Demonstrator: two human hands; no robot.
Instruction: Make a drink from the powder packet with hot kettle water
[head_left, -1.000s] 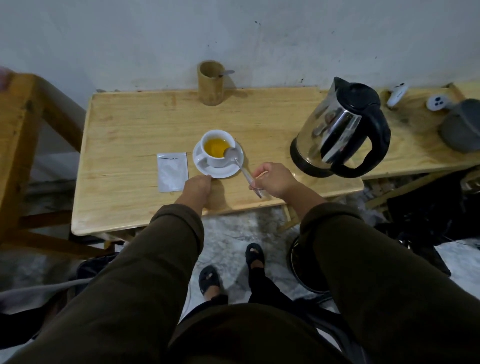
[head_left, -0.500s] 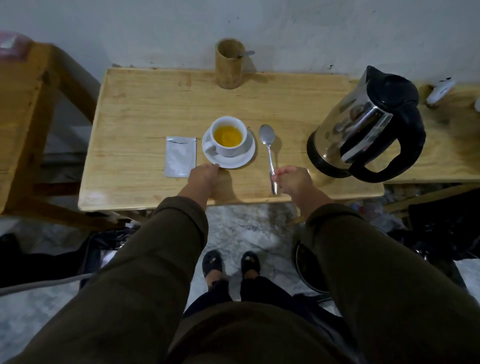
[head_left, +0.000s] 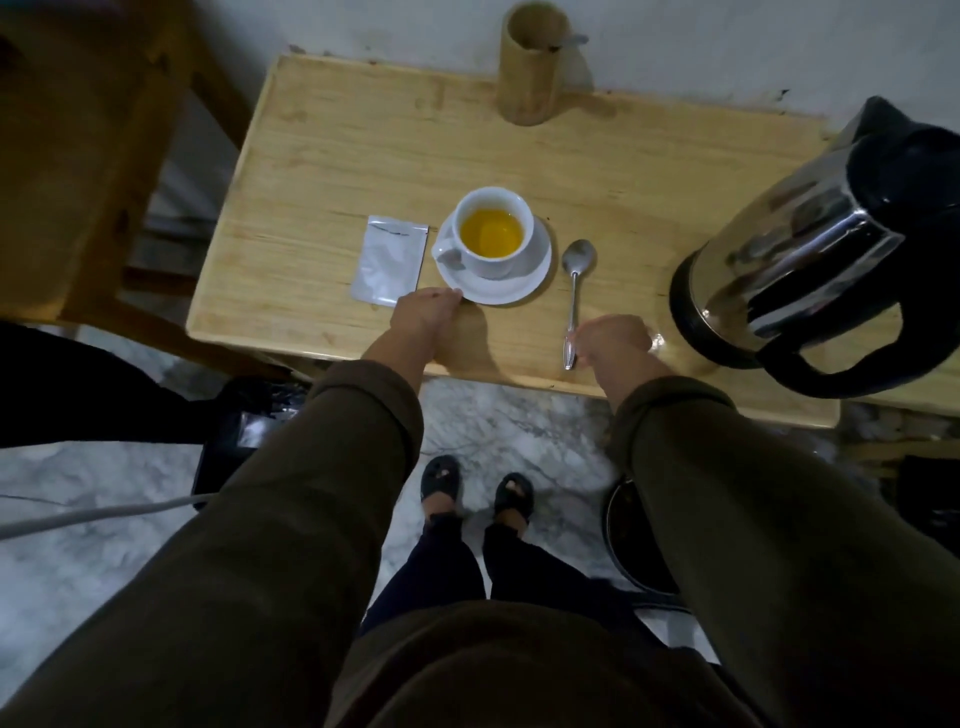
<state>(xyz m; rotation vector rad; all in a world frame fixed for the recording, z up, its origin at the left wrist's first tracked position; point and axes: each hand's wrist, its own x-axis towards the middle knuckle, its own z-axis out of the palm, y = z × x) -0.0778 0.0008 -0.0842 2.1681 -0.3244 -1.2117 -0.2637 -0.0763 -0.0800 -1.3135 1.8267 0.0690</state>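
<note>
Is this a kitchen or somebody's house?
Probably a simple tea corner at home: a low pale wooden table against a bare white wall, a steel kettle with black handle, marble-patterned floor.

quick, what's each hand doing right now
Left hand: curled, fingertips at the saucer rim, holding nothing.
Right hand: closed at the spoon handle's end; grip cannot be told.

Both arms reach forward and down in dark olive sleeves. The left hand (head_left: 423, 319) is loosely curled, knuckles up, its fingertips (head_left: 451, 295) at the front. The right hand (head_left: 613, 343) is curled into a loose fist, back of the hand up. The two hands are well apart, wrists bare.
</note>
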